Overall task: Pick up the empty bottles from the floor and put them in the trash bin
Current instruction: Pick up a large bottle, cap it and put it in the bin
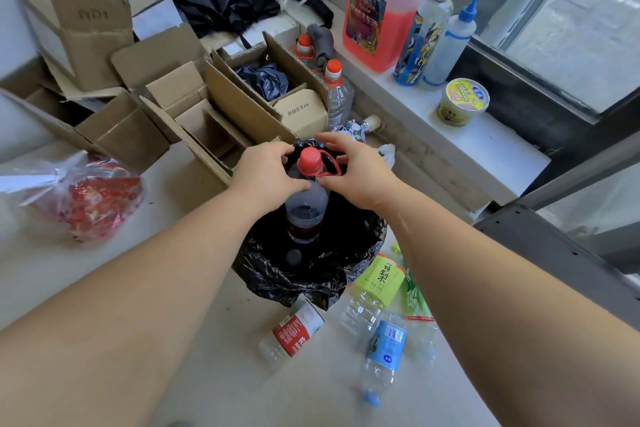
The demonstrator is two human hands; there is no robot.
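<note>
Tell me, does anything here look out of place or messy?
Yes. Several empty bottles lie on their sides on the floor beside the trash bin: a red-labelled bottle, a green-labelled bottle and a blue-labelled bottle. Opened cardboard boxes sit jumbled behind.

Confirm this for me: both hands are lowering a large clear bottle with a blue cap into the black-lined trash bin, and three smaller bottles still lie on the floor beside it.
Not quite: the cap is red, not blue. The head view shows the left hand and right hand lowering the large clear bottle with its red cap into the black-lined trash bin. The rest stands: the red-labelled bottle, green-labelled bottle and blue-labelled bottle lie on the floor.
</note>
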